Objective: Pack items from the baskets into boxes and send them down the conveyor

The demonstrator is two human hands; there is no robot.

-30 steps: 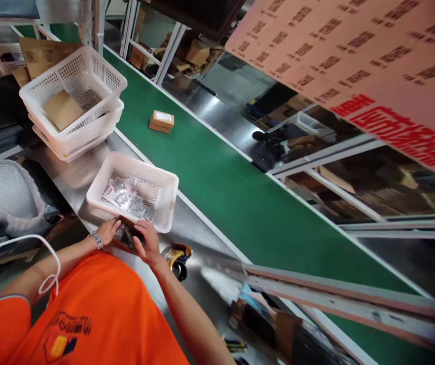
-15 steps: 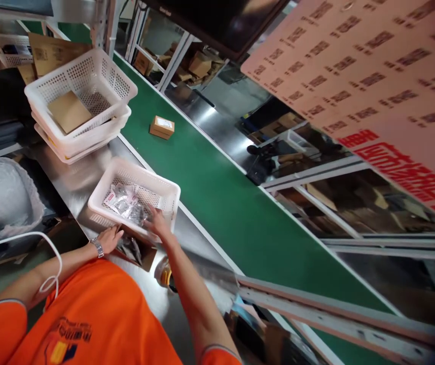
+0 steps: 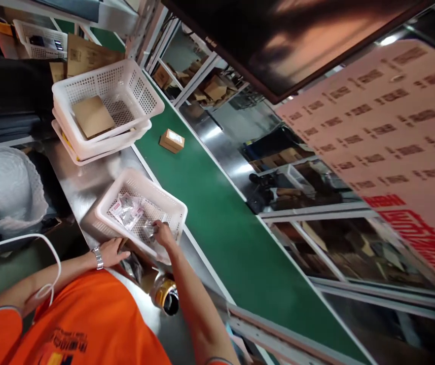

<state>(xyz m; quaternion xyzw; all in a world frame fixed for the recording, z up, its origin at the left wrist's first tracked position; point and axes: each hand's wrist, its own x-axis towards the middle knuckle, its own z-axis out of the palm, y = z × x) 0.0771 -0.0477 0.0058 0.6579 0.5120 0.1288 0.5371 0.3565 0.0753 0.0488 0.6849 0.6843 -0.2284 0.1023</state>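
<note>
A white perforated plastic basket (image 3: 132, 177) stands on the metal bench beside the green belt. Clear plastic packets (image 3: 127, 210) with printed labels lie in it. My right hand (image 3: 163, 234) reaches down into the basket's near right end, its fingers closed on a small clear plastic packet (image 3: 148, 230). Just below the basket is a small open cardboard box (image 3: 148, 276), with dark and shiny packets inside. My left hand (image 3: 113, 252), a metal watch on its wrist, grips the left edge of this box; its fingertips are partly hidden.
Stacked white baskets (image 3: 103, 144) hold a flat brown carton (image 3: 93, 116) at the upper left. A labelled brown box (image 3: 172, 141) sits on the green conveyor belt (image 3: 217, 218). A tape roll (image 3: 165, 295) lies near my right forearm. A monitor (image 3: 278, 45) hangs above.
My right hand has gone from spread fingers over the packets to a closed grip on one. My left hand stays by the cardboard box. The view has shifted slightly.
</note>
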